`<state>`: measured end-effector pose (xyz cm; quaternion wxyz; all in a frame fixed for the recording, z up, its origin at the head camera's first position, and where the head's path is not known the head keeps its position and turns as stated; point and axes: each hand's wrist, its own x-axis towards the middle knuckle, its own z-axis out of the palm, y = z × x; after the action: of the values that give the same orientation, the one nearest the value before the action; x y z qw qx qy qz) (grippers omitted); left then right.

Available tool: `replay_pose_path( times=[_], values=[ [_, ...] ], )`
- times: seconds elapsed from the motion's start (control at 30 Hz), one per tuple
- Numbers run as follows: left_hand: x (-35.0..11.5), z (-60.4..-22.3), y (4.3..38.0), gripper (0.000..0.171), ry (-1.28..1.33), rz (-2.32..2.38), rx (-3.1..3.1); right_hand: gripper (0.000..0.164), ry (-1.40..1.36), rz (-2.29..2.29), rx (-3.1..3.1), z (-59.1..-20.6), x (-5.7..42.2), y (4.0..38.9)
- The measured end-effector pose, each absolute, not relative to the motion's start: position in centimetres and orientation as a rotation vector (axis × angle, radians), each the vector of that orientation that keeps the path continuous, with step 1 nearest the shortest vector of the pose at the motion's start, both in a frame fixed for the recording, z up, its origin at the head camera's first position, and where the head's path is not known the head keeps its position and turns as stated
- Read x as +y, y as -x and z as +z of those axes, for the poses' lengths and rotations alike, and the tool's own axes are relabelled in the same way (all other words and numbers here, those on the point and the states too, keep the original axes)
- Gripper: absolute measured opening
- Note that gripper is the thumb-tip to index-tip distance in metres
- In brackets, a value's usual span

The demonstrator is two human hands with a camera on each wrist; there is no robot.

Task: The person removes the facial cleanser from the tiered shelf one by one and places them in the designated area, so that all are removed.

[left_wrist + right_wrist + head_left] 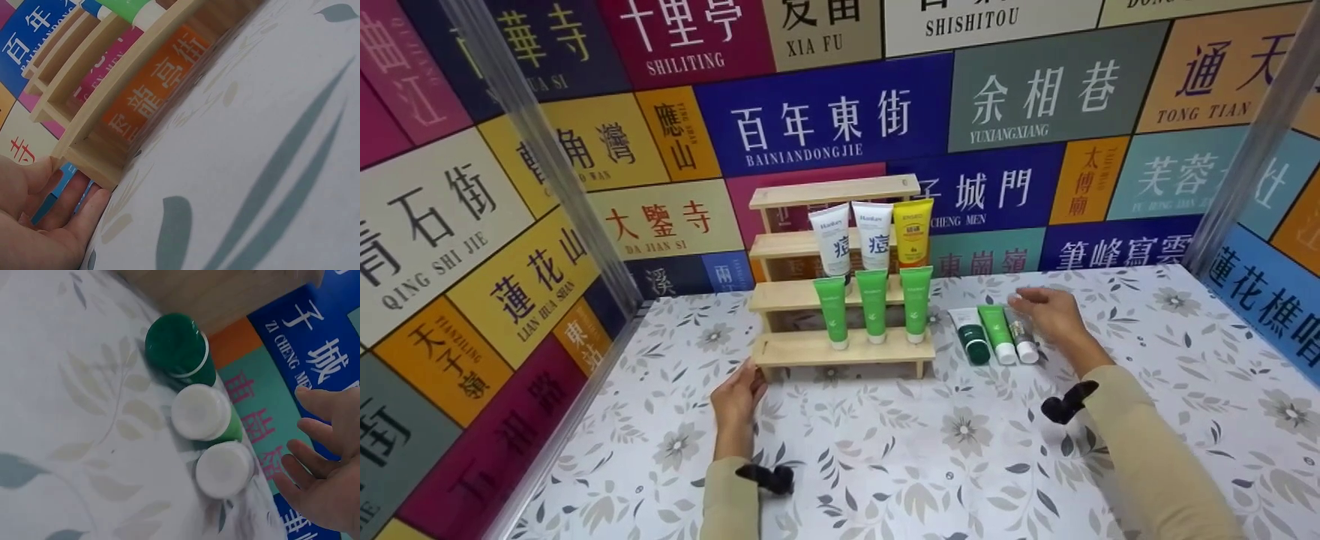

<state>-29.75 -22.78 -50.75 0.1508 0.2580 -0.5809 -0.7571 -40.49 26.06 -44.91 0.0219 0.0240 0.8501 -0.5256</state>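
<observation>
Pinching the near left corner of a four-tier wooden display stand (780, 354), my left hand (739, 395) has its thumb at the shelf's end and its fingers curled by the leg, probably to keep the frame from sliding. The stand sits on the flower-patterned tabletop (900, 442), its wood pale and plain. On its bottom shelf three slim green tubes (832, 309) stand upright, white cap ends down, spaced apart, likely so each front shows. Behind them, one shelf up, come two white tubes (831, 238) with a large blue character, then a yellow tube (913, 225) with an orange-red lower end; the tiers seem meant to lift these into sight. Just right of the stand, three more tubes lie side by side, cap ends towards me: a white-and-dark-green tube (973, 341), a bright green tube (997, 330) and a silvery patterned tube (1021, 337), its print too small to read. Beside that last one, my right hand (1056, 315) holds nothing, fingers loose and extended.
</observation>
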Motion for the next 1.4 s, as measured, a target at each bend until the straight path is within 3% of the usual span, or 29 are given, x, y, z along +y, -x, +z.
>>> replay_pose_path(
  times=[0.37,0.57,0.9,1.17,1.4],
  values=[
    [-22.6,-50.6,29.5,0.038,-0.742,-2.194,-1.66,0.073,0.14,-1.86,2.587,-39.0,22.7,38.9],
    [-22.5,-50.7,29.5,0.04,-0.736,-2.195,-1.638,0.069,0.213,-1.968,2.531,-37.2,21.3,38.6],
    [-22.4,-50.7,29.5,0.037,-0.7,-2.165,-1.621,0.057,0.27,-2.259,2.316,-35.4,19.1,39.0],
    [-22.5,-50.8,29.4,0.038,-0.734,-2.166,-1.649,0.064,0.308,-2.193,2.309,-34.1,16.9,39.6],
    [-22.6,-50.7,29.4,0.038,-0.731,-2.178,-1.657,0.06,0.304,-2.167,2.317,-33.6,15.4,40.6]
  ],
)
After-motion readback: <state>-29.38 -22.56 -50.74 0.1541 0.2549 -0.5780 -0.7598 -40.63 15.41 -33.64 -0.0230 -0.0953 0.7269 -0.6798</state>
